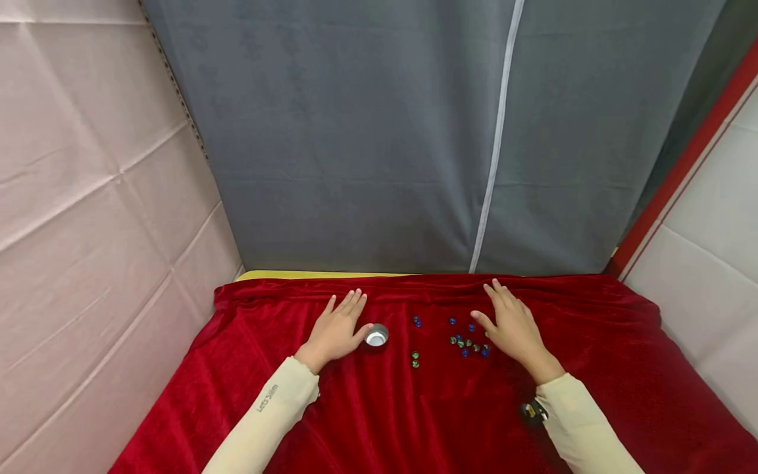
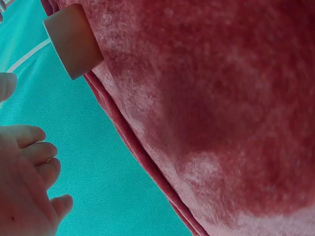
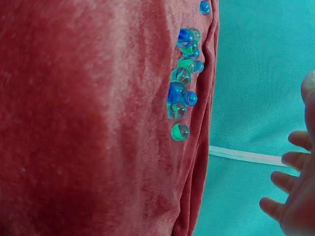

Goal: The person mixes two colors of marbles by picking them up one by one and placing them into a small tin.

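In the head view my left hand [image 1: 334, 334] is held with its fingers straight, its thumb tip right beside a small round metal cup [image 1: 376, 337]. The left wrist view shows the cup [image 2: 74, 42] from the side, apart from the fingers. My right hand [image 1: 514, 327] also has straight, spread fingers and holds nothing. It overlaps the right edge of a loose group of blue and green glass marbles [image 1: 468, 343]. Seen from the right wrist, those marbles [image 3: 180, 132] lie on the cloth, away from the fingertips.
A pair of blue marbles [image 1: 417, 322] and a pair of green marbles [image 1: 415, 359] lie between the cup and the larger group. Wrinkled red velvet cloth [image 1: 379, 421] covers the table. A grey curtain [image 1: 355, 145] hangs behind, with pale fabric walls [image 1: 106, 197] at the sides.
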`<state>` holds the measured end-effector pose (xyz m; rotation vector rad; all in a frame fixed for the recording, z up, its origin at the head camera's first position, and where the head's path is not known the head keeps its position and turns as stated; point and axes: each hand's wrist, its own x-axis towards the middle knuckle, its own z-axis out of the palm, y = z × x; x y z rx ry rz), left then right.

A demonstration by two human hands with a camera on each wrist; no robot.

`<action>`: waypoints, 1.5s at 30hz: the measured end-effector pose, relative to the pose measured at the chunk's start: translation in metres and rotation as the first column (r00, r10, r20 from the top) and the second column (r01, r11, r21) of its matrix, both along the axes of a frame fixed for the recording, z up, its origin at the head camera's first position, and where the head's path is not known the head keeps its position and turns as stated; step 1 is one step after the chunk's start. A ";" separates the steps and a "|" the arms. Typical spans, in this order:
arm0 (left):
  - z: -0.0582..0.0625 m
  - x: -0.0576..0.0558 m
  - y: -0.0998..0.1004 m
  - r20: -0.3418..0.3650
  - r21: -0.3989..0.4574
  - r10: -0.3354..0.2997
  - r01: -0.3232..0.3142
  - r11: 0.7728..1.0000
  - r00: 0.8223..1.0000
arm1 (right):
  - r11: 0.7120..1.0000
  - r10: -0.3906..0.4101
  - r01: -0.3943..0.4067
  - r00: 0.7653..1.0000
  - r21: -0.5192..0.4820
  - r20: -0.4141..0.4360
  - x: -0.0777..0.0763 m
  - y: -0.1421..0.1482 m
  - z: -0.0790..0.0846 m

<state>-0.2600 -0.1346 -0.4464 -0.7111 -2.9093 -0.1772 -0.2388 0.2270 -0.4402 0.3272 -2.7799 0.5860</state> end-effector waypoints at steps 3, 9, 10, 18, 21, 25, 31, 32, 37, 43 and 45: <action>-0.002 0.001 0.001 0.002 0.022 -0.019 0.019 1.000 1.000 | 0.999 0.001 -0.002 1.000 -0.038 -0.023 -0.001 0.002 -0.001; -0.006 0.002 0.005 0.060 0.079 -0.033 0.028 0.997 0.998 | 0.991 -0.014 0.006 0.998 -0.136 -0.059 -0.001 0.005 -0.003; -0.007 0.002 0.006 0.076 0.097 -0.033 0.026 0.995 0.997 | 0.988 -0.018 0.009 0.998 -0.155 -0.057 -0.001 0.005 -0.004; -0.014 0.004 0.009 0.157 0.177 -0.050 0.021 0.984 0.986 | 0.955 -0.018 0.025 1.000 -0.295 0.024 -0.002 0.012 -0.014; -0.016 0.003 0.009 0.193 0.228 -0.054 0.009 0.974 0.980 | 0.947 -0.020 0.029 0.999 -0.320 0.031 -0.004 0.015 -0.020; -0.017 0.002 0.009 0.275 0.304 -0.054 -0.034 0.952 0.960 | 0.938 -0.034 0.053 0.998 -0.343 0.060 -0.005 0.019 -0.027; -0.022 -0.001 0.008 0.346 0.383 -0.066 -0.077 0.921 0.936 | 0.927 -0.042 0.093 0.988 -0.364 0.146 -0.004 0.024 -0.031; -0.022 -0.001 0.008 0.354 0.393 -0.070 -0.081 0.916 0.933 | 0.925 -0.044 0.099 0.987 -0.368 0.155 -0.004 0.025 -0.031; -0.024 -0.004 0.008 0.377 0.424 -0.100 -0.076 0.903 0.921 | 0.908 -0.052 0.125 0.981 -0.400 0.188 -0.005 0.029 -0.033; -0.026 -0.007 0.009 0.374 0.420 -0.108 -0.064 0.905 0.921 | 0.903 -0.088 0.175 0.969 -0.392 0.229 -0.006 0.032 -0.040; -0.026 -0.007 0.009 0.368 0.425 -0.114 -0.058 0.903 0.923 | 0.905 -0.094 0.187 0.964 -0.381 0.250 -0.006 0.032 -0.041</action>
